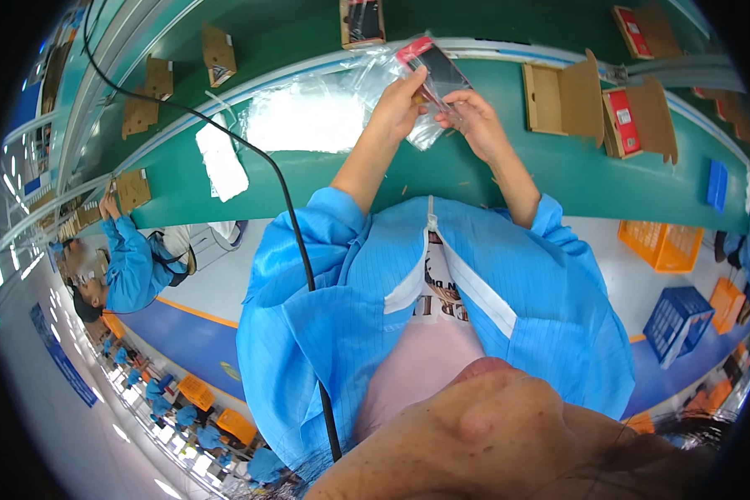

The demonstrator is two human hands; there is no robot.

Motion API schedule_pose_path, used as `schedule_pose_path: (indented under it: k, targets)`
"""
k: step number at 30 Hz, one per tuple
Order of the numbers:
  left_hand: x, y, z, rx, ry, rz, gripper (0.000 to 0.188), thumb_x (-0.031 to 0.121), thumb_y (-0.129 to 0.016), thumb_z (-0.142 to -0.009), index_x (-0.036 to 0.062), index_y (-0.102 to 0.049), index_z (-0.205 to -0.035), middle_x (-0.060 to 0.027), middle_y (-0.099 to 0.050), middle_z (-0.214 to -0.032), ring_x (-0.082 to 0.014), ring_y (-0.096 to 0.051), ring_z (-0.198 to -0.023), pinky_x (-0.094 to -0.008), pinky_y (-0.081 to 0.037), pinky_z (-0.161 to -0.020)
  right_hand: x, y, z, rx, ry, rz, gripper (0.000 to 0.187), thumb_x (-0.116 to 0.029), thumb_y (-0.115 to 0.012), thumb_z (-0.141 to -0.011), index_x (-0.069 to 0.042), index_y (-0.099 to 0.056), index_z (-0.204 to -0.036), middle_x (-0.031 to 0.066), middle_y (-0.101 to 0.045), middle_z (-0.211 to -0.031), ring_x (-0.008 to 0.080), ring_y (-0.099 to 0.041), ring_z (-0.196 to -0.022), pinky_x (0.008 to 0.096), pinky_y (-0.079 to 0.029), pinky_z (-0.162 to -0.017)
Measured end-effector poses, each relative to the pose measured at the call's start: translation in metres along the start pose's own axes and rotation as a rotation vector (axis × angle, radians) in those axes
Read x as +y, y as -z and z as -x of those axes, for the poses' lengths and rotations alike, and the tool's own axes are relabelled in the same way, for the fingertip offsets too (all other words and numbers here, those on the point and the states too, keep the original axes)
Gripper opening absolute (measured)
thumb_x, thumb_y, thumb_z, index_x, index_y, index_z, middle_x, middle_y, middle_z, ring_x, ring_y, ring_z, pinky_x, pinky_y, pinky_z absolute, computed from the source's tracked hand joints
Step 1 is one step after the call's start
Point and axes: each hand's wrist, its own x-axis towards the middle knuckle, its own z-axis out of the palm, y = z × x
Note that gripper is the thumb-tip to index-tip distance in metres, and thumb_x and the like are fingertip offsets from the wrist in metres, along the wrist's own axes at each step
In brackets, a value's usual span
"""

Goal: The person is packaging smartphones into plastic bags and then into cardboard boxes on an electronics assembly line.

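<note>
Over the far side of the green table (pixel 308 179), both my hands hold a clear plastic bag with a flat black, red-ended rectangular item (pixel 438 70) in it. My left hand (pixel 398 107) pinches the bag along its left side, close to the red end. At the lower right edge, the fingers of my right hand (pixel 473 123) are closed on the plastic. Whether the item is wholly inside the bag I cannot tell. Beside my left hand lies a spread of loose clear plastic bags (pixel 300 118).
To the right stand an open cardboard box (pixel 545 98) and another with red contents (pixel 623 123). A box with a black item (pixel 362 23) sits beyond my hands. White sheeting (pixel 222 160) lies left. A black cable (pixel 285 187) crosses the view. A co-worker (pixel 133 262) works at far left.
</note>
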Motion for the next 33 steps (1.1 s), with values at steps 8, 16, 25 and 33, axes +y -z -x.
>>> schedule_pose_path:
  k: [8, 16, 25, 33]
  targets:
    - [0.002, 0.002, -0.025, 0.031, 0.167, 0.495, 0.016, 0.024, -0.062, -0.089, 0.0119, -0.061, -0.1, -0.0014, -0.066, -0.093, -0.0158, -0.058, -0.078, -0.0302, -0.046, -0.065, -0.033, 0.051, 0.089, 0.29, -0.2, 0.526, 0.019, 0.0, -0.045, -0.089, 0.003, -0.064, -0.088, 0.0089, -0.066, -0.09, 0.0154, -0.063, -0.073, 0.0265, -0.052, -0.07]
    - [0.007, -0.05, 0.0, -0.073, -0.497, -0.01, 0.023, 0.013, -0.063, -0.089, 0.0088, -0.057, -0.111, -0.0008, -0.062, -0.095, -0.0107, -0.057, -0.079, -0.0246, -0.047, -0.067, -0.129, 0.07, 0.12, 1.025, 0.81, 1.671, 0.062, -0.02, -0.072, -0.079, 0.001, -0.043, -0.129, 0.0191, -0.054, -0.119, 0.0263, -0.053, -0.107, 0.0332, -0.049, -0.078]
    - [-0.051, -0.094, -0.004, -0.166, -1.274, -1.069, 0.043, -0.005, -0.062, -0.065, 0.0088, -0.064, -0.106, -0.0121, -0.06, -0.105, -0.0337, -0.054, -0.096, -0.0409, -0.044, -0.087, -0.052, 0.049, 0.066, 0.749, 0.471, 1.492, 0.022, -0.019, -0.055, -0.09, -0.001, -0.063, -0.1, 0.0194, -0.063, -0.088, 0.0382, -0.06, -0.079, 0.0453, -0.048, -0.07]
    - [-0.071, -0.086, -0.007, 0.087, -0.868, -1.189, 0.049, 0.024, -0.068, -0.077, 0.002, -0.052, -0.118, -0.0188, -0.056, -0.108, -0.0377, -0.046, -0.108, -0.0446, -0.033, -0.093, -0.051, 0.046, 0.057, 0.762, 0.448, 1.406, 0.019, -0.015, -0.057, -0.088, 0.0, -0.063, -0.098, 0.0189, -0.063, -0.088, 0.0372, -0.059, -0.083, 0.0436, -0.048, -0.073]
